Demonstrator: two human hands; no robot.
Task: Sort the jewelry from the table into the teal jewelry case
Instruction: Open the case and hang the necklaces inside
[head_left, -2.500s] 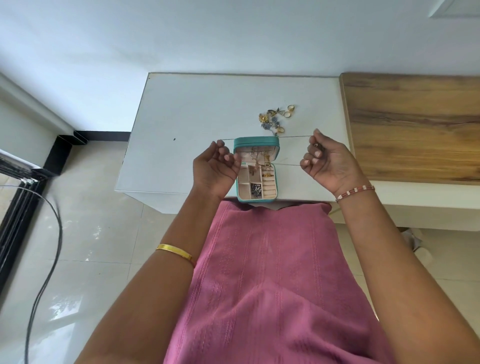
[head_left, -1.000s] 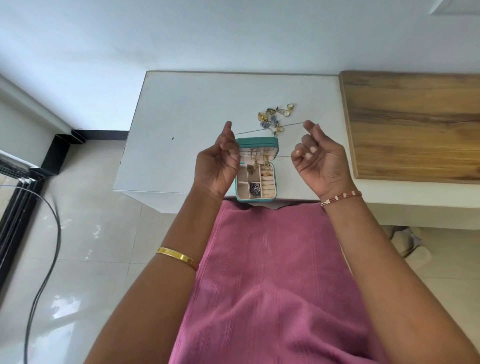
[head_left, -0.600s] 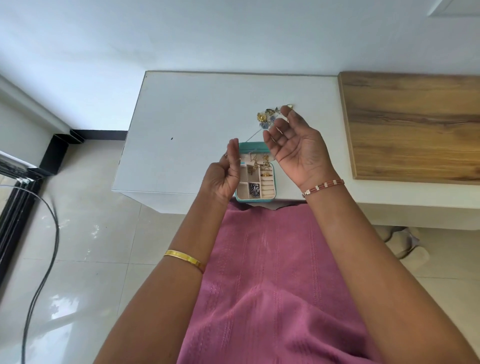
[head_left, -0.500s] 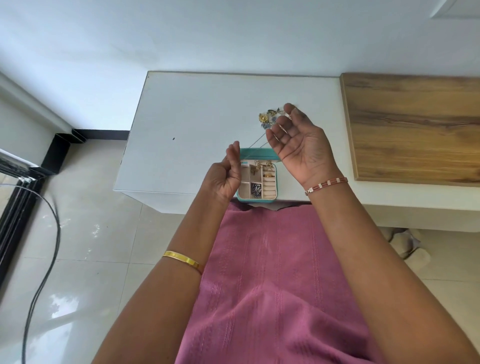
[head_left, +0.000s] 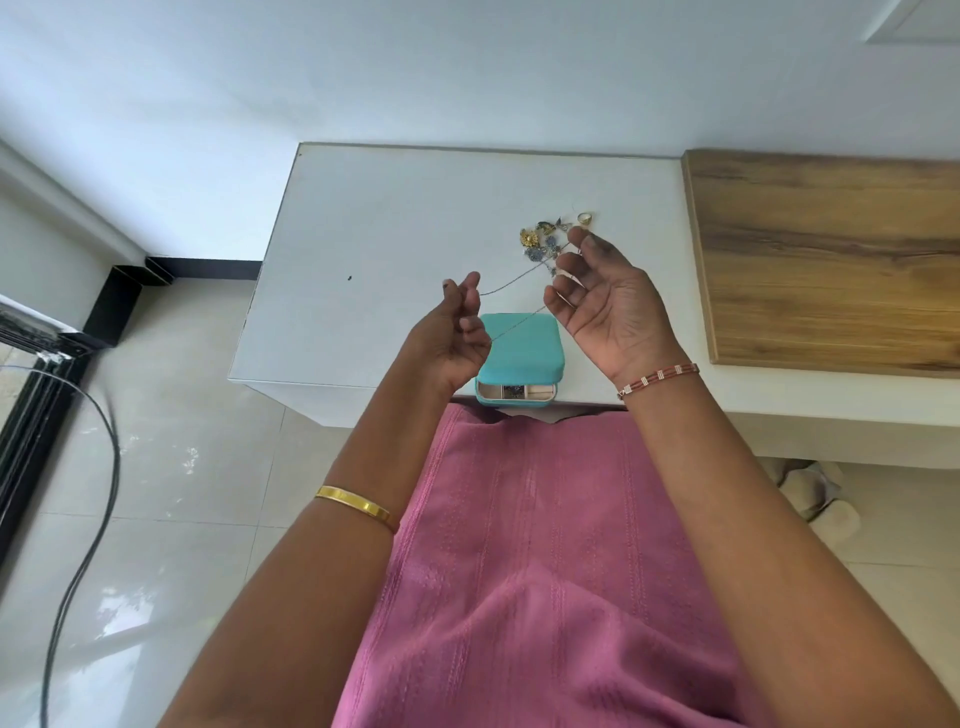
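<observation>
Nearest the table's front edge sits the teal jewelry case (head_left: 521, 347), its lid dropped nearly shut so that only a thin strip of cream compartments shows along the front. Just above it both hands hang in the air with a fine chain (head_left: 511, 285) strung between them. The left hand (head_left: 451, 340) has curled fingers, its grip seemingly pinching the chain's near end at the fingertips, while the right hand (head_left: 605, 304) lies palm up with fingers spread and loosely bent, the chain running across them; whether those fingers actually nip it I cannot tell. The chain's long axis slants from the left hand, low and close, up and away toward the right fingertips, and a second strand passes over the lid. Since the case lies directly under and between the hands, slightly nearer the left, the lid would probably need lifting before the chain can go down. Farther back, toward the middle of the table, a small heap of loose jewelry (head_left: 543, 241) waits, with a gold ring (head_left: 584, 219) just beside it. The chain's clasp, any pendant and the case's contents are too small or hidden to read.
</observation>
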